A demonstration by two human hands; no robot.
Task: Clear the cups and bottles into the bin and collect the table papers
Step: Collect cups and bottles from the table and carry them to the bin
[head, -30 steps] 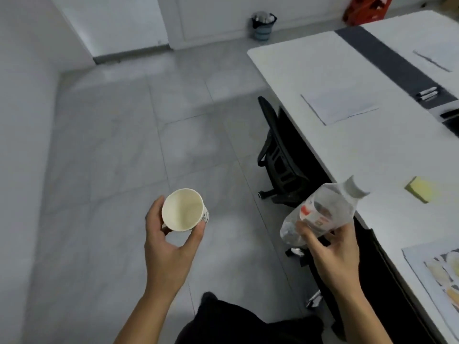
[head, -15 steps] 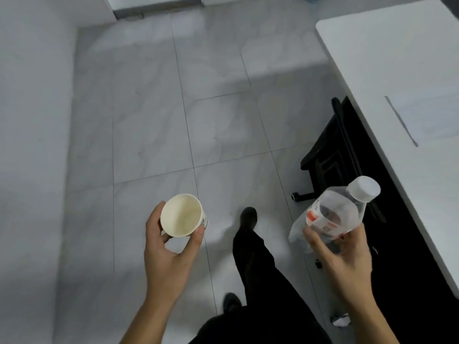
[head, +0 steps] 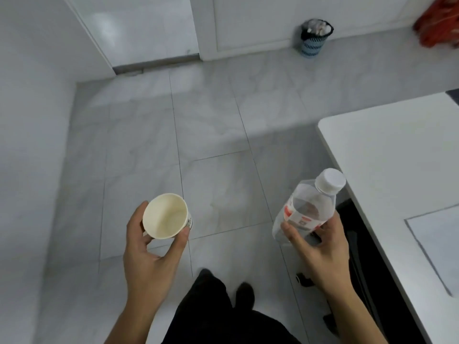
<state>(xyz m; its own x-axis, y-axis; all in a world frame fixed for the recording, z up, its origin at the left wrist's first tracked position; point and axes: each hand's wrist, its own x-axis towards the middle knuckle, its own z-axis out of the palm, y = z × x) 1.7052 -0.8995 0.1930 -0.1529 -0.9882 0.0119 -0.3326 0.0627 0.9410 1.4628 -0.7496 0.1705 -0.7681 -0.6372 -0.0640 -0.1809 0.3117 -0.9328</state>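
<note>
A pale grey marble-tiled floor (head: 211, 135) fills most of the view. A white rectangular table (head: 387, 155) comes in from the right, its rounded near-left corner pointing toward the middle of the floor. A white paper sheet (head: 439, 239) lies flat on the table near its right side, cut off by the frame. The person's left hand (head: 149, 254) is curled round a cream paper cup (head: 165, 216), thumb and fingers on opposite sides of the wall, mouth tipped toward the camera. The right hand (head: 323, 252) grips a clear plastic bottle with a white cap (head: 308, 209) by its lower body, cap tilted up and right, just beside the table's left edge. A blue slatted bin with a black liner (head: 315, 40) stands against the far wall, well apart from both hands, with pale rubbish showing at its rim.
</note>
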